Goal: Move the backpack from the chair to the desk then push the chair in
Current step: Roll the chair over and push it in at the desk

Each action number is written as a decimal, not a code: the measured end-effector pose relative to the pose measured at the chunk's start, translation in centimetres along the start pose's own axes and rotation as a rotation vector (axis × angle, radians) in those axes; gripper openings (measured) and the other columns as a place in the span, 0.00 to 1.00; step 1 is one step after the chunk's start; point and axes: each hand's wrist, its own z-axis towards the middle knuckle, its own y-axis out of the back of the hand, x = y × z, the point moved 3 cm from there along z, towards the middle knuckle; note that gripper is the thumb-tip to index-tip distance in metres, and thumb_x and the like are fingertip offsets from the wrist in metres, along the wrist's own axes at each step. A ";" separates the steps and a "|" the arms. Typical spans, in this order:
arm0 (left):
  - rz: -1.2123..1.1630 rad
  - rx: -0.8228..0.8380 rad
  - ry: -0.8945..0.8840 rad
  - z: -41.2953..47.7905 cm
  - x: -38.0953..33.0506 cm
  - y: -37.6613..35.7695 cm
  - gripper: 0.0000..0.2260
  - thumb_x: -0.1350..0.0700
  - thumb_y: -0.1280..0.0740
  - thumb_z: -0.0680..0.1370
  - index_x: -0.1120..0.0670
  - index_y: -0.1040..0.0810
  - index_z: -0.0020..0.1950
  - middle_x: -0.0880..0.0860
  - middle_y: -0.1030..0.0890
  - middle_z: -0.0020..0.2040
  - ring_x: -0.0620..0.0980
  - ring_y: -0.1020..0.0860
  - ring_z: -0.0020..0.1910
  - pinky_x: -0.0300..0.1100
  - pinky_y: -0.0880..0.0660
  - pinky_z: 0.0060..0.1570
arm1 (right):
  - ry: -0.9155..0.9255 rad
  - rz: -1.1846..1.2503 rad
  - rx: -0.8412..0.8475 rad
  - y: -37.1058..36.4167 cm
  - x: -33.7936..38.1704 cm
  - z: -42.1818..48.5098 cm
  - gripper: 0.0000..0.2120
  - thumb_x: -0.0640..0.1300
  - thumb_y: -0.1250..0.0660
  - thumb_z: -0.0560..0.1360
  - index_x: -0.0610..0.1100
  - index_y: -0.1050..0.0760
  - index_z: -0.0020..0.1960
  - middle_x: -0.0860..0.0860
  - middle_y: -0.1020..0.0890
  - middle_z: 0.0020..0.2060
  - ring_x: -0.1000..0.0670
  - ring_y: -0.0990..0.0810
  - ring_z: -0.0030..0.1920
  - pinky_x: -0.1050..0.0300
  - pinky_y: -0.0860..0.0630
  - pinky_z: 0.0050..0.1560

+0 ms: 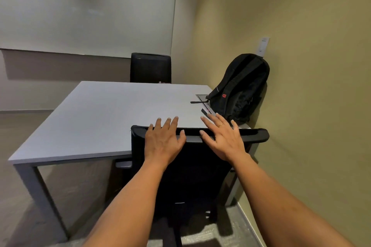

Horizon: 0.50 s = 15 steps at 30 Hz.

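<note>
The black backpack [240, 88] stands upright on the far right corner of the grey desk [104, 114], leaning against the yellow wall. A black chair [192, 170] sits close against the desk's near edge, its backrest top level with the desktop. My left hand [163, 140] and my right hand [222, 138] hover flat over the top of the backrest with fingers spread, holding nothing. Whether the palms touch the backrest is unclear.
A second black chair [150, 67] stands at the far side of the desk. A cable box lid [201, 97] is set in the desktop beside the backpack. The yellow wall [301, 66] runs close along the right, with a wall plate [263, 46] above the backpack.
</note>
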 end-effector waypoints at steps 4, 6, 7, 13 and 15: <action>0.035 0.011 0.044 1.2 -1.2 -0.7 0.25 0.44 0.53 0.80 0.50 0.46 0.76 0.50 0.38 0.75 0.54 0.44 0.75 0.52 0.46 0.72 | 0.024 0.007 0.011 -0.3 -1.7 1.1 0.36 0.68 0.65 0.68 0.58 0.48 0.73 0.54 0.44 0.75 0.52 0.51 0.75 0.39 0.54 0.71; 0.042 0.007 0.051 2.0 -1.5 -1.0 0.25 0.44 0.53 0.80 0.50 0.46 0.76 0.50 0.38 0.75 0.54 0.44 0.75 0.52 0.47 0.72 | 0.033 0.001 0.017 -0.5 -2.3 1.8 0.36 0.68 0.65 0.68 0.58 0.48 0.73 0.54 0.44 0.75 0.52 0.51 0.75 0.39 0.54 0.71; 0.046 0.003 0.054 2.3 -1.6 -1.2 0.25 0.44 0.53 0.80 0.50 0.46 0.76 0.50 0.38 0.75 0.54 0.44 0.75 0.52 0.47 0.72 | 0.036 0.000 0.018 -0.6 -2.7 2.1 0.36 0.68 0.65 0.68 0.58 0.48 0.73 0.54 0.45 0.75 0.52 0.51 0.75 0.39 0.54 0.71; 0.044 -0.008 0.060 4.6 -2.6 -2.3 0.24 0.44 0.52 0.80 0.49 0.45 0.76 0.49 0.37 0.75 0.53 0.43 0.75 0.51 0.46 0.72 | 0.038 0.017 0.019 -1.3 -4.6 4.3 0.36 0.68 0.65 0.68 0.58 0.49 0.73 0.54 0.45 0.75 0.52 0.52 0.75 0.38 0.55 0.71; 0.035 -0.002 0.060 5.5 -2.7 -2.7 0.24 0.44 0.52 0.80 0.49 0.44 0.76 0.50 0.37 0.75 0.54 0.43 0.75 0.52 0.46 0.72 | 0.032 0.018 0.022 -1.6 -5.1 5.0 0.36 0.68 0.65 0.68 0.58 0.49 0.73 0.54 0.45 0.75 0.52 0.52 0.75 0.38 0.55 0.71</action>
